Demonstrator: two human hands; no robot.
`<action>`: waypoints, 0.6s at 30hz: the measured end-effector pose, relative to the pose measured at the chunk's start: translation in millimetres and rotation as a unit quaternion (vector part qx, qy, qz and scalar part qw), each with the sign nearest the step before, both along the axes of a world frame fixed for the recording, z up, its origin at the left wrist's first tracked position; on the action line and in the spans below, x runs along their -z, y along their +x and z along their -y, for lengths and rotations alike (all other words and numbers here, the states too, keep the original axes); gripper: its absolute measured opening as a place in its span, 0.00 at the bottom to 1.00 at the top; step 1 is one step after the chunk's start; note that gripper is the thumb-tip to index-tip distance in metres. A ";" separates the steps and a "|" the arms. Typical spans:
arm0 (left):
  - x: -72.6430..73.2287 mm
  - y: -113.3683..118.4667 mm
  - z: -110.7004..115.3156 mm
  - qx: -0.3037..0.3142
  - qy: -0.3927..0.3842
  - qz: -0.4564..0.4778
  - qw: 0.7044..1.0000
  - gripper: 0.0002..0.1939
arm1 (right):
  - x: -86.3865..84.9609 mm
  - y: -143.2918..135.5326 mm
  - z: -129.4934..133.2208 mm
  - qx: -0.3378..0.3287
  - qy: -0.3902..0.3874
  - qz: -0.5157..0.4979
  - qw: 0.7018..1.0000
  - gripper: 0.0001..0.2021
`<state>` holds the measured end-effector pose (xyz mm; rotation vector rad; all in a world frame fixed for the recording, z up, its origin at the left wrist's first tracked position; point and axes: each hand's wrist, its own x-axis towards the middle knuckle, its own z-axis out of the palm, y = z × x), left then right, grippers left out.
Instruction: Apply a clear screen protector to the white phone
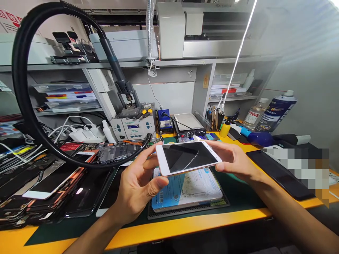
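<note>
A white smartphone with a dark screen is held sideways in the air between my two hands. My left hand grips its left end, thumb at the near edge and fingers at the far side. At the other end, my right hand pinches the phone by its right corners. A pale, jagged line runs across the glass; I cannot tell whether it is a crack or a reflection. Below the phone lies a blue and white wrapped box, resting on a dark flat pad on the green mat.
Several phones and phone parts are piled at the left. A black hose loops above them from a hot-air station. A black phone lies at the right, near a spray can and a clear bottle.
</note>
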<state>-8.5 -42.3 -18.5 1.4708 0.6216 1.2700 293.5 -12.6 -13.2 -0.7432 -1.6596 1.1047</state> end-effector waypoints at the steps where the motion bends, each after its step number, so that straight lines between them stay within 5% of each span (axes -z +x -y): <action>1: -0.2 -0.2 0.3 -0.002 0.003 -0.003 1.000 0.42 | 0.0 0.2 -0.1 0.000 -0.001 0.000 1.000 0.32; 18: -1.7 -1.9 1.9 -0.002 0.005 -0.026 1.000 0.44 | -0.2 2.5 -1.2 -0.029 -0.029 0.029 0.999 0.34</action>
